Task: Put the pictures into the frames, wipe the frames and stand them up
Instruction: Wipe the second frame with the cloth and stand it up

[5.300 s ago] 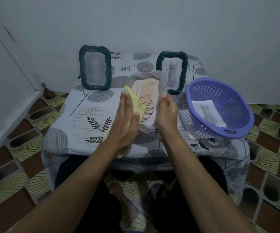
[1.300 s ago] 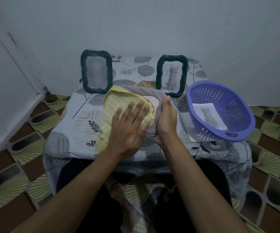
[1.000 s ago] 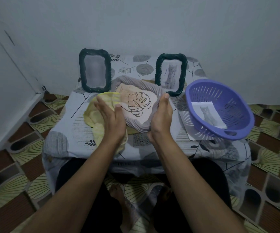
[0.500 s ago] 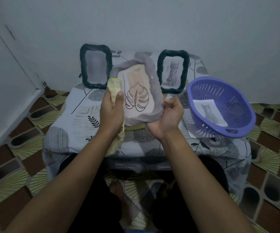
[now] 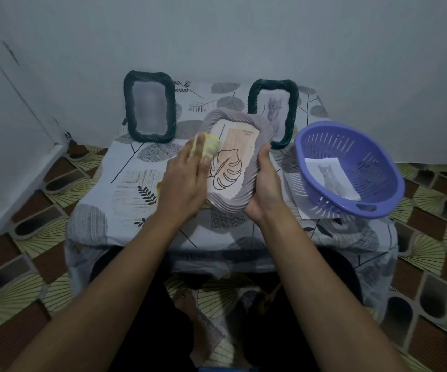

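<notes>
Left hand [image 5: 185, 181], fingers straight and together, presses yellow cloth [image 5: 209, 147] on grey frame [image 5: 234, 162]. Right hand [image 5: 265, 183] curls round its right edge, holding it tilted over table [image 5: 126, 183]. Right: basket [image 5: 372, 167] holding cat picture [image 5: 329, 176]; far: left dark frame [image 5: 150, 106] and right dark frame [image 5: 293, 108] upright.

Lighting: dim, bluish, even; soft shadows. Wide-angle bowing at edges. Left hand [image 5: 183, 181] motion-blurred; left green frame's [image 5: 150, 107] pane hazy.

Single head-worn wide-angle view, looking forward and down from close above the worktop [image 5: 126, 181], wall straight ahead, both forearms reaching in from below
</notes>
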Available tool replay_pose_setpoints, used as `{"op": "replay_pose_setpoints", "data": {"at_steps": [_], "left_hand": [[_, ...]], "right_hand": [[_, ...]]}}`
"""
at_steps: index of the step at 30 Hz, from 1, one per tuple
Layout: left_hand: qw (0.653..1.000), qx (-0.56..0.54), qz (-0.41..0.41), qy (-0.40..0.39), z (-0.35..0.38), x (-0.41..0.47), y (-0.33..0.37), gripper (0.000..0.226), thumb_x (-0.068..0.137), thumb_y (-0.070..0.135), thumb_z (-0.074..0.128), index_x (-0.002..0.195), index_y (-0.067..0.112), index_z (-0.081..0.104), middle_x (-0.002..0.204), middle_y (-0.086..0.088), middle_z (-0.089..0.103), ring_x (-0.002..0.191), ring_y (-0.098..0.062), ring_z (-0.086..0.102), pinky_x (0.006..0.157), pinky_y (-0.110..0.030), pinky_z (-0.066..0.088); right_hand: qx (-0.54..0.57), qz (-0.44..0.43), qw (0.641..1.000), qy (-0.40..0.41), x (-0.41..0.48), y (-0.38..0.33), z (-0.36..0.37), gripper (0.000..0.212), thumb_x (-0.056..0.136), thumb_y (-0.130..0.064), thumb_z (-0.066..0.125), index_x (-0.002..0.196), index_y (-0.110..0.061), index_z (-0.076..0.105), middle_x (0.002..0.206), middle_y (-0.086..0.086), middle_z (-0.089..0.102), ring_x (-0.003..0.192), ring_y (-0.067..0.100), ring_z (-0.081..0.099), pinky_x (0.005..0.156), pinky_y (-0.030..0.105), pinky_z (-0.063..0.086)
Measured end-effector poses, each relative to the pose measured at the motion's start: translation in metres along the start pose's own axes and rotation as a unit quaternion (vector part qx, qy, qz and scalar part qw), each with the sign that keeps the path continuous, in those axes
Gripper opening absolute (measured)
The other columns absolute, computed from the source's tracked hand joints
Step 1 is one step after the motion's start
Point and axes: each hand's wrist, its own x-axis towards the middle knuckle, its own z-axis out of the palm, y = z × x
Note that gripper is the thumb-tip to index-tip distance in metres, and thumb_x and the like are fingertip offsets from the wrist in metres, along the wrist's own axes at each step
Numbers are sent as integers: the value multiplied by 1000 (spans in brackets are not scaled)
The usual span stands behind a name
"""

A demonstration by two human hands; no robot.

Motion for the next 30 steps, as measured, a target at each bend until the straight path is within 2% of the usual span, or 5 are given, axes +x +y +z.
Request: {"op": "replay_pose_setpoints", "data": {"at_steps": [5, 13, 19, 25, 30], "left_hand": [[992, 87, 73, -53, 24, -34, 18, 60, 101, 45, 10, 157, 25, 14, 164, 9, 6, 153, -26, -5, 120, -61, -5], [992, 38, 95, -77, 24, -21, 33, 59, 95, 48, 4, 151, 36, -10, 159, 22, -11, 153, -13, -11, 120, -58, -6], [997, -13, 1, -75, 20, 7, 32, 67, 89, 55, -7, 152, 35, -17, 155, 19, -27, 151, -14, -20, 120, -52, -16], [974, -60, 180, -122, 25, -27, 29, 59, 100, 37, 14, 154, 16, 1, 163, 4, 1, 153, -13, -1, 124, -34, -2], [969, 88, 181, -142, 30, -33, -24, 53, 101, 53, 1, 152, 44, -11, 162, 21, -8, 152, -7, -9, 123, -41, -2]], "right_hand": [[64, 0, 998, 12, -1, 2, 2, 74, 97, -63, 33, 147, -9, 47, 143, 20, 54, 134, 35, 50, 116, 51, 33], [-3, 35, 999, -1, -21, 13, 16, 59, 101, -61, 28, 122, -17, 63, 116, 6, 72, 108, 19, 68, 100, 37, 51], [14, 26, 997, -74, -21, 24, 25, 61, 105, -54, 22, 154, -19, 35, 156, 3, 41, 144, 21, 38, 121, 44, 25], [-26, -2, 999, 27, -5, 1, 9, 71, 99, -65, 29, 127, -7, 59, 105, 11, 71, 99, 24, 68, 85, 36, 57], [-9, -43, 998, 45, 1, -2, -4, 74, 97, -64, 32, 142, -7, 48, 139, 21, 57, 128, 36, 56, 111, 53, 41]]}}
